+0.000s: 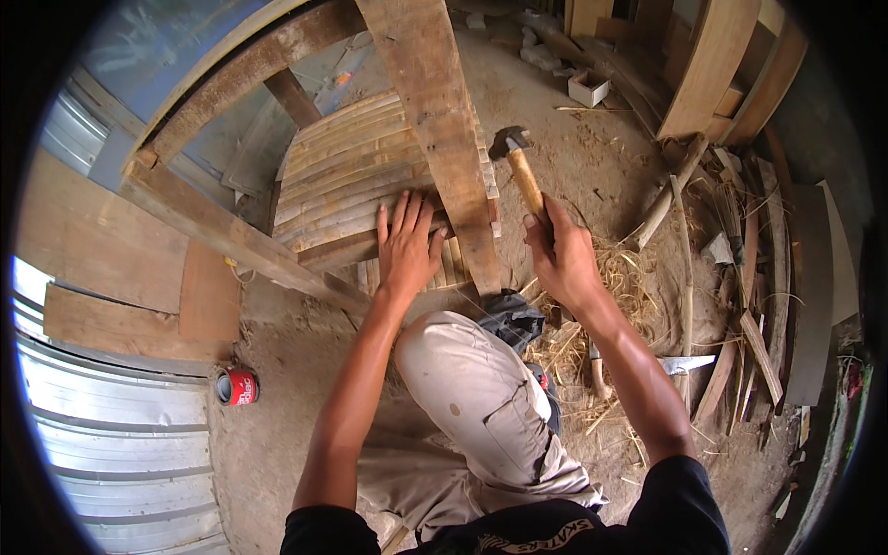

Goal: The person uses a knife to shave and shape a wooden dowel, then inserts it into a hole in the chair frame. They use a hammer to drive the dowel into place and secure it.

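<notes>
My right hand (566, 257) grips a hammer (525, 176) by its wooden handle. The dark metal head points away from me, just right of a wide wooden board (442, 120). My left hand (407, 248) lies with fingers spread on the near edge of a panel of bamboo slats (347, 176), holding nothing. The panel sits within a wooden frame (222, 227), whose beams run to the left and far side. The wide board crosses over the panel's right part and hides some of it. Any nail near the hammer is too small to make out.
Bamboo shavings (629, 273) litter the floor on the right, near a saw blade (689, 363). Beyond are long wood offcuts (754, 268). A black bag (511, 319) lies by my knee. A red can (239, 387) stands left, beside a corrugated metal sheet (129, 444).
</notes>
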{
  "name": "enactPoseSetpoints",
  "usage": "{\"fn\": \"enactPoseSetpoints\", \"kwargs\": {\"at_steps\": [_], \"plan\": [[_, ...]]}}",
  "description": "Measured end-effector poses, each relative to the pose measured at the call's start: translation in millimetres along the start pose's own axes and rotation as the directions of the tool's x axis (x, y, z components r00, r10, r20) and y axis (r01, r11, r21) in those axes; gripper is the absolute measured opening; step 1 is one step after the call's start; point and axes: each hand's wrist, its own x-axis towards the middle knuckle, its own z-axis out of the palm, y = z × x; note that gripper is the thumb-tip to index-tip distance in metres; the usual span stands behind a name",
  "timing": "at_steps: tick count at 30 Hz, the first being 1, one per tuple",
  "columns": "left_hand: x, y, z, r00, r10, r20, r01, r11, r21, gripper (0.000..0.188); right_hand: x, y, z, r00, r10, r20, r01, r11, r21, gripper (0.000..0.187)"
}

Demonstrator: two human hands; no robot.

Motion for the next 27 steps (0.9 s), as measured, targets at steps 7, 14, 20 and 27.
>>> {"fn": "enactPoseSetpoints", "kwargs": {"at_steps": [7,14,20,27], "plan": [[0,2,-4,1.000,0.011,-0.015,-0.012,0.999,-0.029,0.051,2,-8,-9,0.996,-0.047,0.077,0.053,0.995,-0.088,0.026],[0,-1,-2,1.000,-0.003,0.008,0.004,1.000,-0.028,0.048,7,-10,-11,0.978,-0.059,0.202,0.094,0.981,-0.170,0.024],[0,-2,-1,1.000,-0.009,0.007,0.009,0.999,-0.046,0.047,1,-6,-1,0.992,0.002,0.129,0.016,0.990,-0.140,0.028],[-1,-2,1,1.000,0.016,-0.008,-0.016,1.000,-0.024,0.049,-6,3,2,0.991,0.000,0.135,0.021,0.988,-0.154,0.029]]}}
